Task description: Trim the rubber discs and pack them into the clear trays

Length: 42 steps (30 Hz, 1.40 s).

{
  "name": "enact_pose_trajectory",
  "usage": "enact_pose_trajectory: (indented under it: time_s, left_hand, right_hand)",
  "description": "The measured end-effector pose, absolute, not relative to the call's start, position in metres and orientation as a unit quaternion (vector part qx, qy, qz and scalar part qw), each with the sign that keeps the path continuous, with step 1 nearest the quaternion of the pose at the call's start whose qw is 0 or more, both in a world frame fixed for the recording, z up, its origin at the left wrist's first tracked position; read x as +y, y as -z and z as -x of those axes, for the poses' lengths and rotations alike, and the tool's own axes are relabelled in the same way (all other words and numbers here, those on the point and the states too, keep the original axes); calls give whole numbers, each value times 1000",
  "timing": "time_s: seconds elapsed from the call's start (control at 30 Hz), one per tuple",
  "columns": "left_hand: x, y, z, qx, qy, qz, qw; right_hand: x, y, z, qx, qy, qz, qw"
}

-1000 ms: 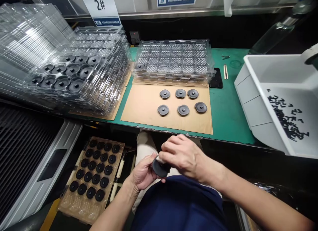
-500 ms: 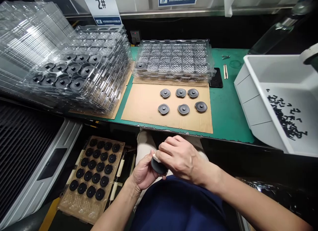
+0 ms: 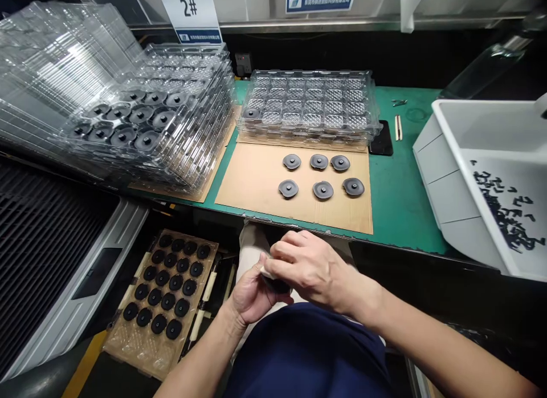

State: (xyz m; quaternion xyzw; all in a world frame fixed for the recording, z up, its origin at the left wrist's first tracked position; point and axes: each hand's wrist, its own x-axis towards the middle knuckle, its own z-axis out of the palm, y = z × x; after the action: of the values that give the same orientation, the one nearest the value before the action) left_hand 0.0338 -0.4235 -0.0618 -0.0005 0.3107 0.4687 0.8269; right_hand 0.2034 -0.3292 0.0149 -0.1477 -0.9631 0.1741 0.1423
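Observation:
My left hand (image 3: 255, 292) holds a round black disc (image 3: 277, 284) over my lap, its thumb at the disc's upper edge. Closed over the disc's top, my right hand (image 3: 301, 267) pinches a small whitish piece (image 3: 268, 271) against it. The fingers hide much of the disc. Beyond my hands, several dark discs (image 3: 323, 190) lie in two rows on a flat cardboard sheet (image 3: 256, 175) on the green table (image 3: 401, 204).
Clear trays (image 3: 305, 110) stand behind the cardboard, and a taller tray stack (image 3: 192, 135) with dark discs is at left. A white bin (image 3: 444, 175) of small black pieces is at right. Lower left lies a tray (image 3: 123, 344) of black discs.
The view has shifted slightly, so the table items appear farther right. The disc between my hands has tilted and is more covered by my right hand's fingers.

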Motion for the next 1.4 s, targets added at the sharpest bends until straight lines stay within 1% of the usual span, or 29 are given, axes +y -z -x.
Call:
enact_pose_trajectory:
  time_s: [0.03, 0.13, 0.17, 0.23, 0.3, 0.37, 0.47, 0.53, 0.57, 0.6, 0.67, 0.73, 0.77, 0.83, 0.93, 1.07, 1.2, 1.33, 1.4]
  left_hand:
    - [-422, 59, -33, 304, -497, 6, 813]
    - [-418, 46, -27, 323, -604, -12, 728]
    - [-418, 42, -24, 336, -628, -29, 701]
    - [-419, 39, -19, 362, -644, -61, 671]
    - [-422, 42, -17, 372, -623, -69, 684]
    - [-426, 49, -17, 364, -577, -55, 729]
    - [-430, 60, -20, 314, -494, -26, 810]
    - [-431, 63, -20, 279, -477, -12, 833]
    - [-430, 62, -19, 272, -491, -10, 828]
    - [-430, 60, -18, 273, -519, -11, 810]
    - [-428, 54, -16, 298, -589, -27, 751]
    - [-427, 44, -15, 337, -636, -59, 692]
    - [-427, 40, -15, 355, -646, -78, 671]
    - [-427, 30, -18, 387, -647, -108, 648]
    - [-429, 18, -22, 409, -661, -128, 616]
    - [-432, 8, -20, 427, -694, -159, 557]
    - [-432, 7, -16, 446, -690, -172, 544]
    - [-433, 8, -19, 446, -686, -172, 549]
    - [-433, 9, -20, 448, -680, -176, 553]
  right_hand:
    - [-329, -16, -200, -959, -170, 162, 156]
    - [-338, -15, -193, -914, -195, 299, 195]
    - [-343, -14, -192, -896, -219, 334, 196]
    - [-351, -13, -191, -881, -251, 357, 182]
    - [-353, -13, -192, -892, -228, 352, 167]
    - [-348, -15, -192, -912, -191, 329, 155]
    - [-335, -20, -190, -947, -183, 224, 142]
    - [-328, -22, -188, -963, -178, 144, 144]
    - [-326, -22, -187, -965, -171, 128, 150]
    - [-325, -22, -185, -964, -163, 142, 158]
    - [-328, -21, -183, -941, -169, 232, 179]
    - [-336, -21, -179, -901, -225, 316, 193]
    - [-342, -22, -177, -882, -264, 333, 202]
    - [-353, -27, -172, -858, -319, 330, 230]
    - [-363, -35, -167, -860, -307, 310, 264]
    - [-364, -37, -172, -871, -288, 310, 248]
    - [-360, -31, -179, -860, -271, 351, 253]
    - [-360, -29, -181, -844, -336, 326, 263]
    - [-360, -29, -183, -848, -309, 342, 261]
